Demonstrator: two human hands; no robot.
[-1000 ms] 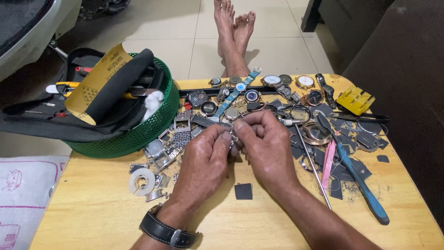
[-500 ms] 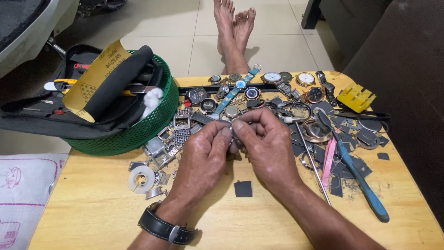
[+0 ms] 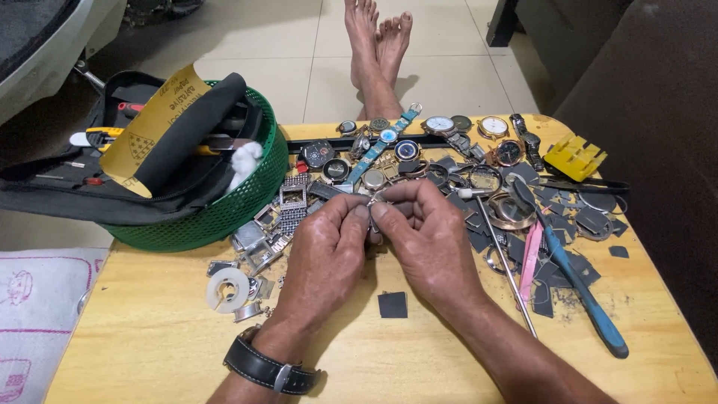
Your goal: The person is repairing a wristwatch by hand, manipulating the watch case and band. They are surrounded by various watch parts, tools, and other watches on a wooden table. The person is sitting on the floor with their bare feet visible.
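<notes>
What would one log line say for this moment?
left hand: pinching small metal part | right hand: pinching same part | table: watches, basket

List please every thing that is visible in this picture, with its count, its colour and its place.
table: one, light wood, under everything.
basket: one, green, table's far left.
tool pouch: one, black, lying in the basket.
sandpaper sheet: one, yellow, on the pouch.
watches and cases: many, silver, gold, blue, along the far edge.
tape roll: one, white, left of the hands.
dark square piece: one, black, below the hands.
yellow holder: one, far right.
blue-handled tool: one, right side.
pink tool: one, beside the blue-handled tool.
feet: two, bare, on the floor beyond the table.
left hand: wears a black wrist strap, pinches a small metal part.
right hand: pinches the same part.
</notes>
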